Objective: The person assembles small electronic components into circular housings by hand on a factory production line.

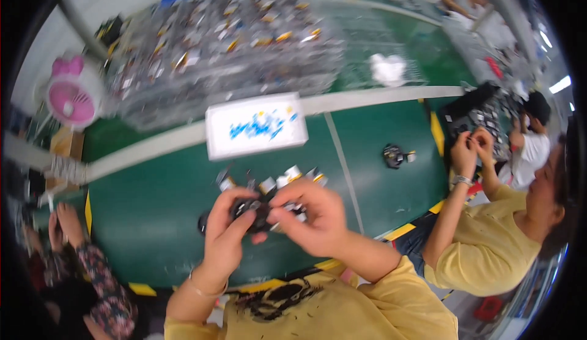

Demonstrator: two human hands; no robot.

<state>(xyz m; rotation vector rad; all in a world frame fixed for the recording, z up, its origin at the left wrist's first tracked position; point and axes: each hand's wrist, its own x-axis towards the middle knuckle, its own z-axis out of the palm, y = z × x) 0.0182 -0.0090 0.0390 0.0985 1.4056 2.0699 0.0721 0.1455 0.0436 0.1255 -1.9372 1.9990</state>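
Observation:
Near the front middle of the green work surface, my left hand [227, 223] is closed round a small black round part [255, 210], thumb on its near side. My right hand [315, 216] meets it from the right, with thumb and fingertips pinched at the part's edge. A small light piece shows at those fingertips, too blurred to name. Just beyond my hands lie several small parts [292, 174] in white, black and yellow. Another dark piece [202, 223] is partly hidden behind my left hand.
A white shallow box [257, 147] of small blue pieces lies ahead. Beyond it are stacked clear trays [226, 53] of parts. A pink fan [72, 100] stands left; a black round part [393, 155] lies right. Co-workers' hands [469, 150] [66, 223] are at both sides.

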